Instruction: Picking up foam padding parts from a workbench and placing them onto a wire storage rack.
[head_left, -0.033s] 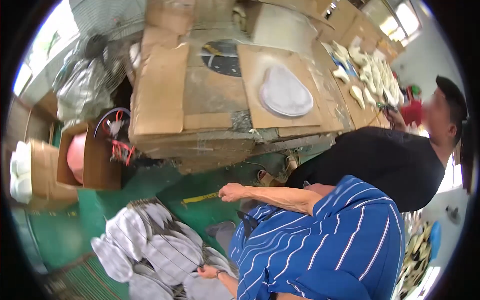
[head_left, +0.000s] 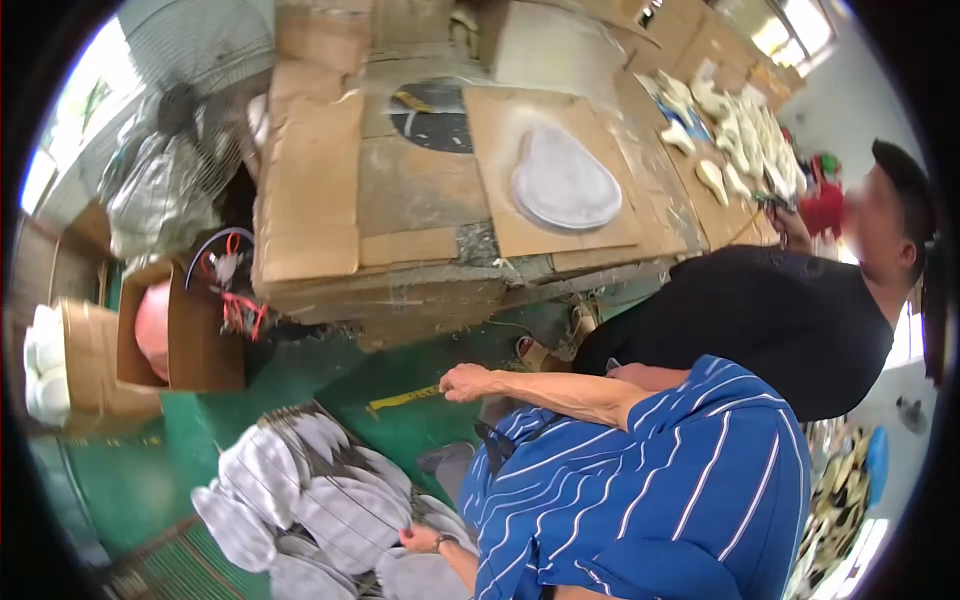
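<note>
Beside a cardboard-covered worktable, a worker in a blue striped shirt is reaching low with the left hand to grey pads lying on a wire rack; whether its bent fingers are gripping wire, one cannot tell. The right hand is hovering, fingers curling narrow, showing nothing held. Holding wire, sparing the pads' faces, seems wisest.

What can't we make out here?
All in the head view:
- Left hand: too small to tell whether its fingers grip anything by the grey pads.
- Right hand: curled fingers hide the palm.
- Lowest grey pads: covered by others, some cut off by the bottom edge.
- Co-worker's tool: too small, partly covered by the co-worker's hand.
- Red rounded thing: partly hidden by its box.
</note>
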